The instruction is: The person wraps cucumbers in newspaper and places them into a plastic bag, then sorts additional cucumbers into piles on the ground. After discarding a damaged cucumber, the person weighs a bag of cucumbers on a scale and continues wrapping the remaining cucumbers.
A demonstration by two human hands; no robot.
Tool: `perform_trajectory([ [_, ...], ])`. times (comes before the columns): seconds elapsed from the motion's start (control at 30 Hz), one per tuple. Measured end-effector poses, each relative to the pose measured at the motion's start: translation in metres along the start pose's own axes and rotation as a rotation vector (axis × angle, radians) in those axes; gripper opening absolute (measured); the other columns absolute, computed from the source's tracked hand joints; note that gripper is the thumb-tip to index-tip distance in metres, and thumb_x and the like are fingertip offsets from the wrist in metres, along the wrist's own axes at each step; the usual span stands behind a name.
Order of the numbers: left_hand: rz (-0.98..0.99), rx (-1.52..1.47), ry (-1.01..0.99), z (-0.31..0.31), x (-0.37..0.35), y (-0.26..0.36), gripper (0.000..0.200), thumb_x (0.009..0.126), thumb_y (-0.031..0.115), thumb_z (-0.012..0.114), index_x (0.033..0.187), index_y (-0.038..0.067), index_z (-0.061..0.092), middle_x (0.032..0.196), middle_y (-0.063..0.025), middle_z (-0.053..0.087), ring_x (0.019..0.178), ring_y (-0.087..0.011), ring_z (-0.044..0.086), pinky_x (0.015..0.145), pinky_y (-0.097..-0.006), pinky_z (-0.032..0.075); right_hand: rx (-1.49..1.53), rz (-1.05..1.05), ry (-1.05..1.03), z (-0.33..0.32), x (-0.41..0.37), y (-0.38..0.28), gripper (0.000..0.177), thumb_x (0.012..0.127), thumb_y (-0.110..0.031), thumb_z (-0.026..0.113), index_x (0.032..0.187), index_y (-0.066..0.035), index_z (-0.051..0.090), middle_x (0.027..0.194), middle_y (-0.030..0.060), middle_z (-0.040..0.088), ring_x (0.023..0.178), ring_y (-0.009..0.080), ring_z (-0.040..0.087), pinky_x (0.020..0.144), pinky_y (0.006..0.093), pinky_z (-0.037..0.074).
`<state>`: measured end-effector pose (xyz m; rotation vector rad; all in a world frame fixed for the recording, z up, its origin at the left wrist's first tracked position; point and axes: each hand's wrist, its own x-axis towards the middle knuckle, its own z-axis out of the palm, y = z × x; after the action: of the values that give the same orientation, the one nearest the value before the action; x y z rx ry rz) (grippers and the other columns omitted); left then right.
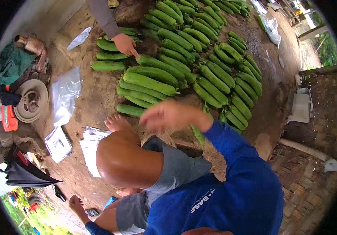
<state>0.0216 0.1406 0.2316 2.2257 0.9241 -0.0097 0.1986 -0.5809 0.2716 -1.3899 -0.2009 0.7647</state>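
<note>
My right hand (172, 116), smeared by motion, hovers just this side of the cucumber rows with its fingers stretched to the left. I see nothing in it. Close to its fingertips lie long green cucumbers (149, 82), and a single cucumber (131, 110) rests nearest my bare foot. Down at the lower left, my left hand (76, 203) hangs beyond my knee, small in view, with loose fingers and nothing visible in them. Another person's hand (125, 44), from a grey sleeve, points with one finger at the cucumbers near the left of the pile.
More cucumbers (215, 74) spread in rows over the dirt floor. White paper sheets (58, 144) and a clear plastic bag (65, 94) lie on the left. Beyond them are a round metal wheel part (31, 101) and a black umbrella (25, 172). A woven wall (301, 176) borders the right.
</note>
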Motion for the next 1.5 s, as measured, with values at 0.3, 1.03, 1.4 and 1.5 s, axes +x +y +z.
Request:
perform_trajectory([
  [0.3,0.06,0.003,-0.091,0.004,-0.016,-0.005,0.017,0.095,0.02,0.062,0.088,0.005,0.064,0.066,-0.001,0.057,0.054,-0.0098,0.051,0.046,-0.0257,0.041,-0.953,0.189,0.822,-0.164,0.01,0.127,0.049,0.095,-0.022,0.062,0.139,-0.001,0.054,0.136,0.0225,0.058,0.125,0.0423,0.055,0.104,0.0501,0.047],
  [1.03,0.173,0.254,-0.299,0.106,-0.071,0.126,0.022,0.094,0.024,0.065,0.102,0.004,0.067,0.092,-0.0094,0.062,0.081,-0.0244,0.059,0.07,-0.0363,0.049,-0.268,0.001,1.297,-0.332,-0.127,-0.045,0.087,0.092,-0.018,0.067,0.16,-0.002,0.015,0.111,0.0126,0.067,0.074,0.017,0.066,0.055,0.0316,0.054],
  [1.4,0.255,0.302,-0.281,0.104,-0.077,0.139,0.024,0.093,0.023,0.067,0.107,0.003,0.068,0.106,-0.0135,0.064,0.095,-0.0302,0.061,0.081,-0.0396,0.051,-0.571,-0.141,0.903,-0.216,-0.065,-0.057,0.05,0.094,-0.024,0.064,0.137,0.002,0.057,0.093,0.0037,0.07,0.079,0.0098,0.063,0.063,0.0275,0.051],
  [1.5,0.315,0.302,-0.234,0.085,-0.081,0.135,0.025,0.093,0.023,0.067,0.108,0.003,0.068,0.109,-0.0146,0.064,0.098,-0.0318,0.062,0.084,-0.0405,0.051,-0.551,-0.254,0.735,-0.148,-0.02,-0.06,0.041,0.092,-0.026,0.066,0.123,0.002,0.065,0.099,0.0156,0.074,0.091,0.0216,0.071,0.083,0.0351,0.055],
])
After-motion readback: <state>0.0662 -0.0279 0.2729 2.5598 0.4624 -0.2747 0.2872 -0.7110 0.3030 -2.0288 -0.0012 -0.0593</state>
